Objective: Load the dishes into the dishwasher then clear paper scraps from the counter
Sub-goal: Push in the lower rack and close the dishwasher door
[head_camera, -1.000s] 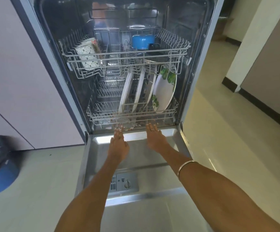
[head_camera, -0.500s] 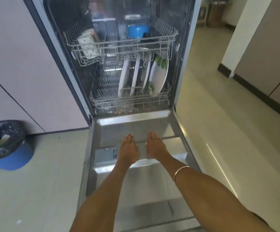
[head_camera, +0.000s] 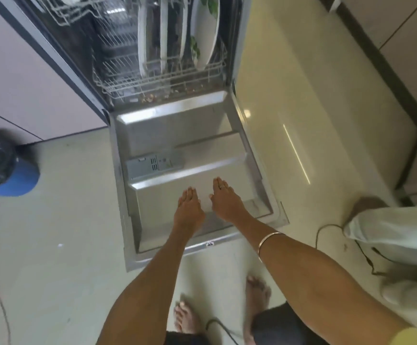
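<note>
Fingers of both hands lie straight and close together, palms down over the lowered stainless-steel dishwasher door [head_camera: 152,130], holding nothing; whether they touch the metal cannot be told. The left hand [head_camera: 188,207] is near the door's outer edge, about midway across, and the right hand [head_camera: 225,199], with a ring on one finger and a thin gold bangle [head_camera: 268,241] on the forearm, is just beside it, toward the door's right edge. A grey detergent dispenser [head_camera: 154,165] sits in the door's left half. Beyond the hinge edge, the white wire lower rack [head_camera: 157,80] holds white plates [head_camera: 142,41] standing on edge, the rightmost a white plate with green leaf print [head_camera: 207,33]. Brownish crumbs [head_camera: 150,97] lie along the tub's front edge. A blue bin with a black liner [head_camera: 10,178] stands on the floor, well apart to the left.
</note>
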Motion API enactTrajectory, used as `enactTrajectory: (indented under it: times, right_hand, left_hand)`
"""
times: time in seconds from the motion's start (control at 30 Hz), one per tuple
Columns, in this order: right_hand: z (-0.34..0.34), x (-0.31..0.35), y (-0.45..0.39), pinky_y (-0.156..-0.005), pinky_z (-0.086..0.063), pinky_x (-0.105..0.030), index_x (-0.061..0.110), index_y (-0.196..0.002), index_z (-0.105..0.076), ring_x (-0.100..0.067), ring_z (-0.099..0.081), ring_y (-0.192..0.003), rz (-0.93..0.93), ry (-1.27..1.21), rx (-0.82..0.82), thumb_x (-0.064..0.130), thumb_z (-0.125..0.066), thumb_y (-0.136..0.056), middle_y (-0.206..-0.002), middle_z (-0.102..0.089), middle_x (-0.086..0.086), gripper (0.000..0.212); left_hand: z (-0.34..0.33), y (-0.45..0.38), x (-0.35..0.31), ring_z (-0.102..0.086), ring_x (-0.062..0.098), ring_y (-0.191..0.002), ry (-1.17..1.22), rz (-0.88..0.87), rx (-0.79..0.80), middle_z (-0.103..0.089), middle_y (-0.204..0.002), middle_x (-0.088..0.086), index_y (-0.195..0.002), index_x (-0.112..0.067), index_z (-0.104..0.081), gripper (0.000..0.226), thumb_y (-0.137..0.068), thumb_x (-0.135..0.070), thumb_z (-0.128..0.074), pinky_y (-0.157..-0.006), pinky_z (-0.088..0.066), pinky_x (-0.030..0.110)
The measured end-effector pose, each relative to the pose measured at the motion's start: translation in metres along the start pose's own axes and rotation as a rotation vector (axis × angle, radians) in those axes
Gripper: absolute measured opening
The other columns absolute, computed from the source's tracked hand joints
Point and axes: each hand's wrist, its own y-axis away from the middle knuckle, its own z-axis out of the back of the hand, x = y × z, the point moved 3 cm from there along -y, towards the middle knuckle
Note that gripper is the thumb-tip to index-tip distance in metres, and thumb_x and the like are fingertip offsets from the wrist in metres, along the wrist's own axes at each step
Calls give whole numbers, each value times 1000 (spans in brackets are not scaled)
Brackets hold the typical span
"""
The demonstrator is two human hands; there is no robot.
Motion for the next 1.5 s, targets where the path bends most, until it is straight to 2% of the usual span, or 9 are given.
enactTrajectory:
  times: [0.17,0.27,0.4,0.5,0.67,0.83,1.1,1.4,1.5]
  right_hand:
    - [-25,-11,47,-119,-24,-38,0,-154,-15,-28,-20,-149,-17,2,18,11,-40,-101,-161,-18,-15,59]
    - [-39,-17,69,-107,-40,-39,1,-145,-36,-32,-43,-135,-104,-66,33,3,-43,-95,-148,-43,-16,50]
    - [-63,-31,85,-91,-44,-38,5,-114,-59,-35,-57,-112,-297,-123,49,33,-17,-93,-120,-61,-17,55]
    - [-91,-48,87,-100,-42,-36,3,-118,-61,-35,-56,-118,-568,-343,139,49,-30,-97,-125,-61,-18,59]
    - [-124,-63,87,-90,-54,-46,14,-139,-42,-40,-58,-118,-807,-1255,238,66,-31,-96,-127,-54,-19,68]
    - [-149,-70,59,-104,-43,-57,29,-152,-25,-38,-36,-137,-817,-1713,68,69,-36,-92,-156,-28,-10,73]
    - [-165,-65,46,-93,-53,-46,26,-135,-52,-26,-56,-119,-961,-1840,-90,56,-75,-68,-132,-59,-5,77]
    - [-98,-31,84,-92,-52,-40,20,-128,-54,-24,-59,-111,-985,-1834,-129,53,-74,-74,-119,-63,-5,66]
    - [-58,-15,104,-74,-52,-29,18,-108,-63,-15,-59,-80,-977,-1825,-150,52,-82,-68,-93,-63,-2,56]
  left_hand:
    - [-27,55,5,-35,31,-142,75,33,-45,-38,-152,18,-147,0,-36,47,-102,-10,-32,-118,-26,40]
    - [-34,82,11,-67,35,-91,196,71,-239,-71,-98,16,-103,-5,-68,33,-98,-18,-38,-86,-54,43]
    - [-59,102,24,-65,31,-77,338,319,-223,-71,-79,11,-79,-11,-70,39,-95,-31,-40,-76,-54,38]
    - [-92,110,41,-67,30,-81,654,642,-67,-72,-83,9,-85,-10,-71,51,-89,-50,-41,-81,-53,35]
    - [-127,109,40,-53,21,-57,1295,939,92,-55,-70,8,-91,-10,-64,26,-98,-34,-55,-48,-48,21]
    - [-153,91,50,-58,35,-115,1703,860,133,-52,-125,9,-110,-29,-62,34,-83,-50,-69,-100,-49,49]
    - [-149,78,50,-56,26,-123,2017,950,-34,-61,-112,3,-95,-17,-70,31,-66,-21,-82,-103,-47,42]
    - [-82,115,17,-61,24,-112,1879,953,-59,-67,-107,5,-96,-20,-70,26,-74,-30,-81,-100,-49,37]
    - [-40,134,3,-61,23,-95,1843,901,-42,-63,-90,9,-83,-20,-76,39,-54,-40,-91,-95,-48,37]
